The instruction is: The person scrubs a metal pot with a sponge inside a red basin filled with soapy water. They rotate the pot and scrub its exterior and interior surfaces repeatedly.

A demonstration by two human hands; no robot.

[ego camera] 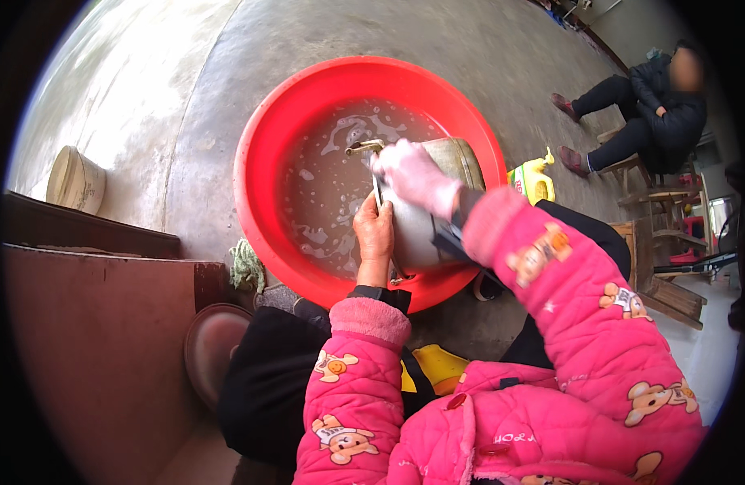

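Observation:
A large red plastic basin (257, 182) stands on the floor before me, with cloudy, foam-flecked water (324, 200) in it. A dull metal pot (418, 242) lies tilted on its side in the basin's right part, its rim turned left. One metal handle (365, 147) sticks out at its far side, and another (401, 279) shows at its near side. My bare left hand (374, 233) grips the pot's rim, thumb on the outer wall. Wearing a pale pink glove, my right hand (414, 176) is curled and blurred against the upper rim; whatever its palm may hold is hidden.
Right of the basin stands a yellow pump bottle (535, 180). A person (645, 115) sits farther right, near wooden stools (663, 200). A green rag (246, 267) lies beside a reddish-brown ledge (100, 321). A whitish bucket (75, 182) is at far left.

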